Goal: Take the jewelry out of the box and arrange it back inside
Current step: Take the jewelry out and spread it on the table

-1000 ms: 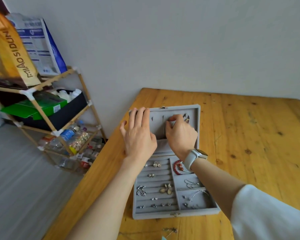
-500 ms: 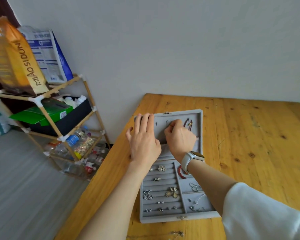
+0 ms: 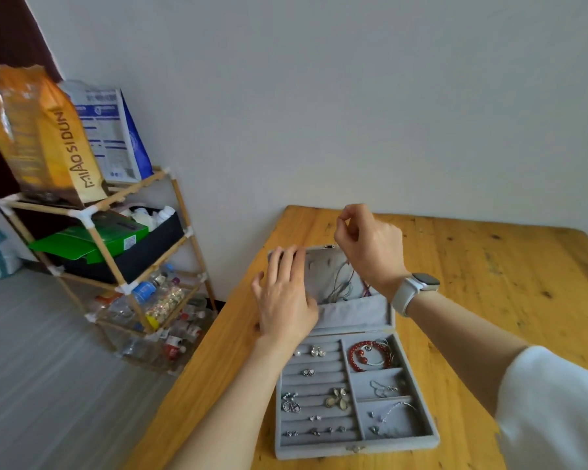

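A grey velvet jewelry box (image 3: 355, 449) lies open on the wooden table (image 3: 489, 300). Its lid (image 3: 353, 315) lies back, with thin necklace chains (image 3: 342, 286) hanging into its pocket. My left hand (image 3: 287, 300) presses flat on the lid's left side, fingers straight. My right hand (image 3: 367, 245), wearing a white watch, is raised above the lid and pinches a fine chain between thumb and forefinger. The tray holds several earrings (image 3: 314, 351) in ring rows, a flower brooch (image 3: 336, 396), a red bead bracelet (image 3: 367, 356) and silver chains (image 3: 392, 412).
A bamboo shelf (image 3: 116, 262) stands left of the table, with an orange bag (image 3: 38, 137) and a blue-and-white bag (image 3: 112, 134) on top, a green box, and bottles below. A white wall runs behind the table. Grey floor lies at left.
My right hand has lifted from the lid, drawing a chain upward between its fingertips. My left hand stays flat on the lid. The view has shifted, so the box sits lower in frame.
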### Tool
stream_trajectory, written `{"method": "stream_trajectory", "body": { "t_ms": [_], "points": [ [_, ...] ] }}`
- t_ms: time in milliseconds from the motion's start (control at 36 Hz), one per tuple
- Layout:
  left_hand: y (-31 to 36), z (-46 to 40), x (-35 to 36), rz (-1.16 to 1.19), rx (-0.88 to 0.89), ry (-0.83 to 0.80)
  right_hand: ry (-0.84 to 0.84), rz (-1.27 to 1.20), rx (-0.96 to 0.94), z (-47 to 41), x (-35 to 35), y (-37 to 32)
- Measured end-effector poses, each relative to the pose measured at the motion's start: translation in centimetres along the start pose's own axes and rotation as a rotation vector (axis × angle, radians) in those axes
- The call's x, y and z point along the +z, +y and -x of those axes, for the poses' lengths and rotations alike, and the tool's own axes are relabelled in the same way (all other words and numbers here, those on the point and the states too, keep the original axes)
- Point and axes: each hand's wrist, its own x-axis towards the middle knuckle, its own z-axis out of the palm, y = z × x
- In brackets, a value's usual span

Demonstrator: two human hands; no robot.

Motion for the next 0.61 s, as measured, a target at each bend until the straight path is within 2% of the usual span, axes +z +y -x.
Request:
{"method": "stream_trajectory", "body": {
  "t_ms": [83,194,250,333,417,611],
  "points": [
    [0.3,-0.4,-1.0,0.043,-0.038,-0.111,-0.007,-0.065,-0.038,-2.2,-2.3,-1.3],
    [1.7,-0.8,-3.4,0.214,-0.109,-0.097,-0.014,-0.223,-0.038,-4.0,-5.7,-3.4],
    [2.6,-0.8,-4.6,0.372,-0.100,-0.051,-0.026,-0.311,-0.029,-4.4,-7.6,-4.4],
    [4.5,-0.3,-6.8,0.743,-0.110,-0.024,-0.078,-0.441,0.012,-4.1,-10.6,-5.5],
    [6.7,1.2,-9.2,1.010,-0.091,-0.104,-0.133,-0.579,0.122,-2.7,-13.2,-6.4],
    [11.6,8.7,-10.0,1.349,-0.163,-0.395,-0.267,-0.711,0.349,4.6,-18.2,-4.7]
  ]
}}
